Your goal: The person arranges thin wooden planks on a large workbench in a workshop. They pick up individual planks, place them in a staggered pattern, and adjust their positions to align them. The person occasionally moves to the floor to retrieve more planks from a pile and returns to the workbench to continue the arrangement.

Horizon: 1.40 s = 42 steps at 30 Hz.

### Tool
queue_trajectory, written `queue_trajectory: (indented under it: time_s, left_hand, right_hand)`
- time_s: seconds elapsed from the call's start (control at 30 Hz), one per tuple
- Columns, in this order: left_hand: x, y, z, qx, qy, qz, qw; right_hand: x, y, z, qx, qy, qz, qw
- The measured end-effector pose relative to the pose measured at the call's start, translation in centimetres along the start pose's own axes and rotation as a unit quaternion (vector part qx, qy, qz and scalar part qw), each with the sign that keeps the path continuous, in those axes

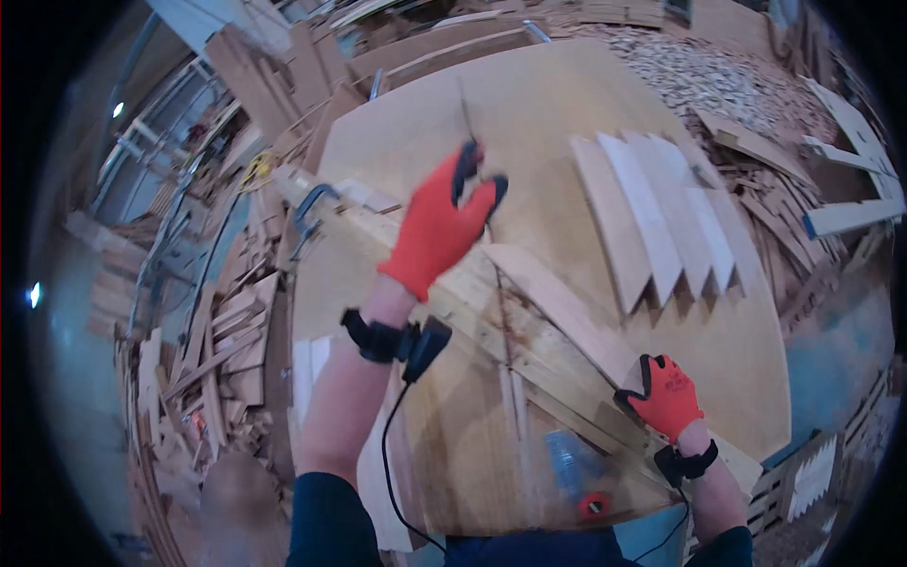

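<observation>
My left hand (435, 227), in a red glove with dark fingertips, is raised over the far middle of the wooden table (406, 123). Its thumb and fingers are apart, and I see nothing between them. A thin dark slot or line (506, 331) runs lengthwise in the tabletop below it. Lower right, my right hand (671, 395), gloved alike, is closed at the near end of a pale board (562, 307). That board lies slanted along a diagonal wooden guide (453, 317). A blue clamp (308, 217) grips the guide's far left end. Black straps circle both wrists.
Several pointed-end boards (661, 217) lie side by side on the table's right. More boards (397, 472) lie at the near left. A red round object (594, 505) and blue clear plastic (567, 463) are near the front edge. Scrap wood (227, 350) piles up around.
</observation>
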<state>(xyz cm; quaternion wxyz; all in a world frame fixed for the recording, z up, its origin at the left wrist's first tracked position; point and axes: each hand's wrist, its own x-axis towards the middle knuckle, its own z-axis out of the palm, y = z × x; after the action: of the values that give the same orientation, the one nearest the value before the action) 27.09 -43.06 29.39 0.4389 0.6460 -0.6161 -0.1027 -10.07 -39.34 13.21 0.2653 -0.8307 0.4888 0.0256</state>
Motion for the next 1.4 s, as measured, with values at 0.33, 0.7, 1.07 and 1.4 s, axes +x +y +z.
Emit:
queue_trajectory:
  time_s: [0.33,0.7,1.07,1.4]
  left_hand:
    - [-17.8,-12.5,-0.9,0.295,-0.193,-0.267,0.897]
    - [-13.8,-16.6,-2.0,0.298,-0.129,-0.253,0.911]
    - [-10.3,-23.6,-0.1,0.365,-0.117,-0.195,0.903]
    - [-9.4,-25.0,0.3,0.418,-0.119,-0.199,0.879]
  right_hand:
    - [12.9,-12.2,2.3,-0.148,0.061,-0.079,0.984]
    - [22.9,-17.7,3.7,-0.160,-0.027,-0.097,0.982]
    - [24.7,-16.2,6.6,0.041,0.038,-0.159,0.986]
    - [24.6,-16.6,7.6,0.138,0.072,-0.136,0.978]
